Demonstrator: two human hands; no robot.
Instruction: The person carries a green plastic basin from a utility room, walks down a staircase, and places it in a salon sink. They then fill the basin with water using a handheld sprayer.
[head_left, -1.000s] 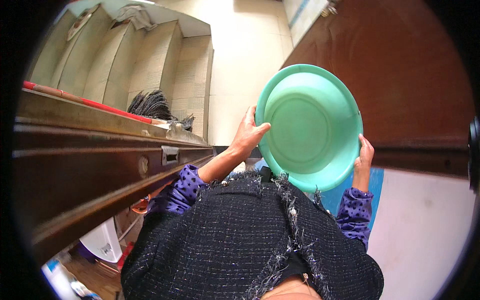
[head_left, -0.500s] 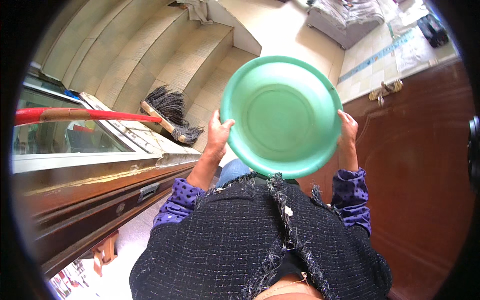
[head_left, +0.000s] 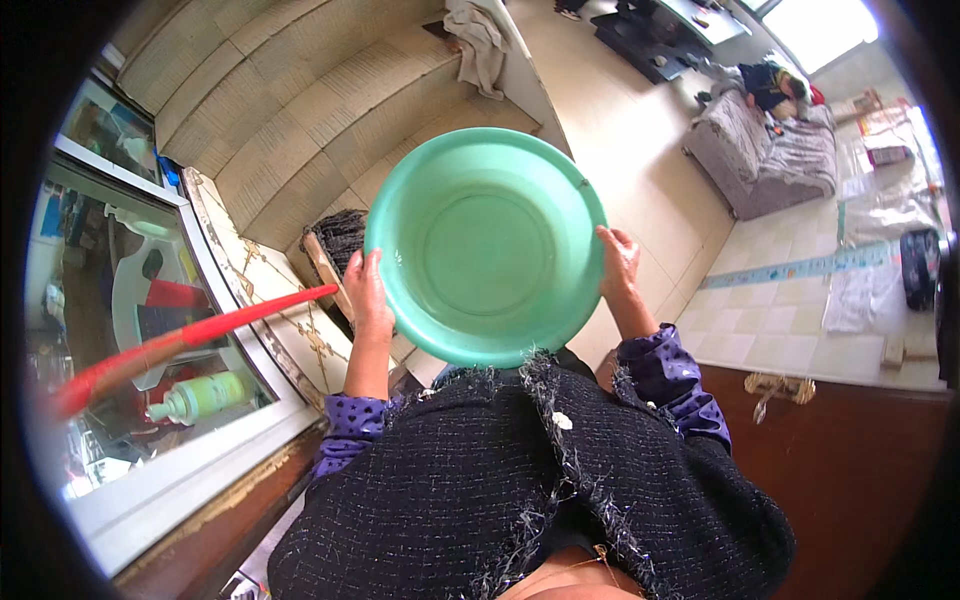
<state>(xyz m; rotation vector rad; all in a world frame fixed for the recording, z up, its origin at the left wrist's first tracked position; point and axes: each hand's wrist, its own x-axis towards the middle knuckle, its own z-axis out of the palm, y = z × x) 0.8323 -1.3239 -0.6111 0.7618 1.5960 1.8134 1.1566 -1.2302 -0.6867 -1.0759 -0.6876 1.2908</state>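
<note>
A round green plastic basin point(head_left: 488, 255) is held out in front of my chest, its inside facing up toward me. Its flat bottom shows nothing solid lying in it. My left hand point(head_left: 368, 292) grips the rim on the left side, thumb on top. On the opposite side my right hand point(head_left: 620, 262) is closed round the rim, with the fingers partly hidden by it. Beside my left hand is a mop point(head_left: 338, 240) with dark grey strands, partly covered by the basin; its red handle point(head_left: 210, 328) slants off to the left.
Tiled stairs point(head_left: 300, 110) rise at the left, with a grey cloth point(head_left: 480, 48) hanging near them. A glazed window point(head_left: 160, 310) stands at the left. To the right is a brown door point(head_left: 800, 470) with a handle point(head_left: 778, 388). Farther off, a person point(head_left: 765, 88) is on a grey sofa point(head_left: 750, 150).
My view has moved forward past the doorway. The door and its handle now sit lower, and more of the room, sofa and person shows. Both hands still hold the basin.
</note>
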